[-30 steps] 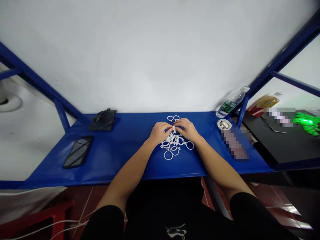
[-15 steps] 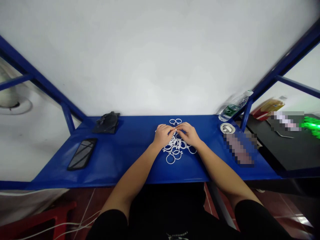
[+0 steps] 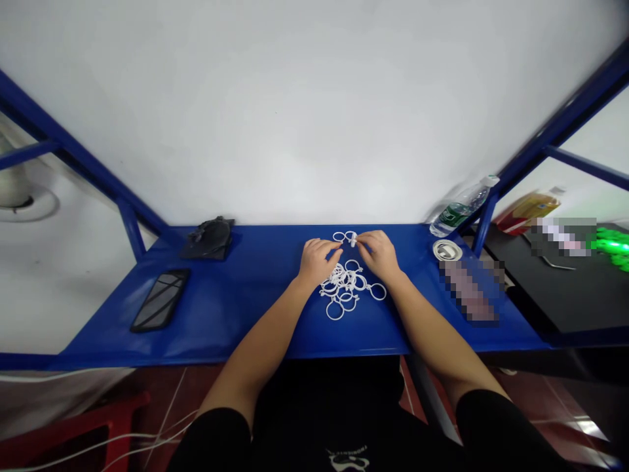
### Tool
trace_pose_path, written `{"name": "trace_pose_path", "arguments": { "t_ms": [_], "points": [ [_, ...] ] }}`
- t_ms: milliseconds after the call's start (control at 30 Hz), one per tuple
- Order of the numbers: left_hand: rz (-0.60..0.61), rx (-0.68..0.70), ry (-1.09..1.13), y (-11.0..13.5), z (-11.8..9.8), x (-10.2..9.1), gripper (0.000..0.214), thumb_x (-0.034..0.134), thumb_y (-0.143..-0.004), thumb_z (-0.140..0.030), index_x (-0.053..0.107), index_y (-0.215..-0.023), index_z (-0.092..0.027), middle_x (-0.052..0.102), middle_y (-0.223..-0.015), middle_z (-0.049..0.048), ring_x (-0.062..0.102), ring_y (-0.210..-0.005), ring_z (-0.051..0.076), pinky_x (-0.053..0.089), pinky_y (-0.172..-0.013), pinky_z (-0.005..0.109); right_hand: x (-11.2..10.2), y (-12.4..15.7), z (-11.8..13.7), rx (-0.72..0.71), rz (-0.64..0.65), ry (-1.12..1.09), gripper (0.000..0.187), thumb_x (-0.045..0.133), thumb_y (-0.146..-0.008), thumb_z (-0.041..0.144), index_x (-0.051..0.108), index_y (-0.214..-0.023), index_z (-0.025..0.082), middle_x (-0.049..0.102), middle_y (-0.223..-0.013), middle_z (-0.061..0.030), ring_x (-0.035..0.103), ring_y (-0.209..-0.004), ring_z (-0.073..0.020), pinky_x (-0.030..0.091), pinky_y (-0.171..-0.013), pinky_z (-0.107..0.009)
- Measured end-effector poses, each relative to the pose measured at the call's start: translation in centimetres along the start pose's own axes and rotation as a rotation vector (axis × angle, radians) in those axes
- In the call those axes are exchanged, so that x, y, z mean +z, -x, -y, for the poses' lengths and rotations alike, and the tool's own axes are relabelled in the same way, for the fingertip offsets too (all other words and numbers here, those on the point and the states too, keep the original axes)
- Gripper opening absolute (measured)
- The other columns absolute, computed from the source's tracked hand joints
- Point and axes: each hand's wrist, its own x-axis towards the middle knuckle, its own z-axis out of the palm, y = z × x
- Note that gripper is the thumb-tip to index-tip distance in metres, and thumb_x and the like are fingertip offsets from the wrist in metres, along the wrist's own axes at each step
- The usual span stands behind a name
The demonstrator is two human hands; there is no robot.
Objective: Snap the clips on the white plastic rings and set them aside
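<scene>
A loose pile of white plastic rings (image 3: 345, 283) lies on the blue table (image 3: 246, 308) in front of me. Two more white rings (image 3: 340, 236) lie joined side by side a little farther back. My right hand (image 3: 379, 254) pinches a small white ring piece just behind the pile, beside the joined pair. My left hand (image 3: 317, 259) rests with curled fingers at the pile's left edge, its fingertips close to the same piece. Both forearms reach in from below.
A black phone (image 3: 160, 299) lies at the table's left. A dark folded item (image 3: 210, 237) sits at the back left. A plastic water bottle (image 3: 459, 208) and a round white-rimmed thing (image 3: 446, 250) are at the back right. Blue frame bars rise at both sides.
Both hands have moved from above the pile toward the back, the right hand carrying a small white piece to the joined pair of rings. The hands have drawn slightly apart.
</scene>
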Motion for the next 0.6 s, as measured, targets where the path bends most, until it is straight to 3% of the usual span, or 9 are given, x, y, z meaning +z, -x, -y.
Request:
{"name": "trace_pose_path", "arguments": {
  "t_ms": [133,300,467,600],
  "points": [
    [0.085,-0.019,-0.024,0.3,0.2,-0.2,0.009,0.072,-0.097,-0.029,0.079,-0.097,-0.024,0.082,-0.097,0.0028,0.074,-0.093,0.023,0.05,-0.096,0.044,0.2,0.3,-2.0,0.054,0.133,0.042,0.029,0.058,-0.093,0.008,0.078,-0.11,0.021,0.08,-0.11,-0.0113,0.071,-0.101,-0.0288,0.057,-0.092,-0.048],
    [0.154,-0.005,-0.03,0.6,0.4,-0.1,0.009,0.072,-0.097,-0.029,0.078,-0.1,-0.024,0.082,-0.098,0.0024,0.073,-0.094,0.023,0.051,-0.095,0.044,-0.6,0.5,-2.6,0.013,0.367,-0.195,0.049,0.046,-0.073,-0.007,0.079,-0.092,0.023,0.08,-0.105,-0.0038,0.074,-0.102,-0.0226,0.059,-0.098,-0.045],
    [0.213,-0.009,-0.037,0.7,0.7,0.0,0.011,0.072,-0.098,-0.029,0.078,-0.105,-0.025,0.081,-0.096,0.0022,0.073,-0.094,0.023,0.05,-0.094,0.044,-1.0,0.9,-3.0,0.021,0.531,-0.256,0.053,0.049,-0.076,-0.009,0.083,-0.097,0.027,0.078,-0.112,-0.0034,0.074,-0.106,-0.0205,0.061,-0.097,-0.041],
    [0.239,-0.015,-0.041,0.8,0.9,0.0,0.011,0.072,-0.097,-0.029,0.078,-0.105,-0.024,0.081,-0.096,0.0028,0.073,-0.093,0.023,0.051,-0.093,0.043,-0.4,1.5,-3.8,0.028,0.578,-0.166,0.034,0.069,-0.084,0.004,0.084,-0.101,0.028,0.075,-0.113,-0.0066,0.073,-0.107,-0.0239,0.061,-0.098,-0.044]
  ]
}}
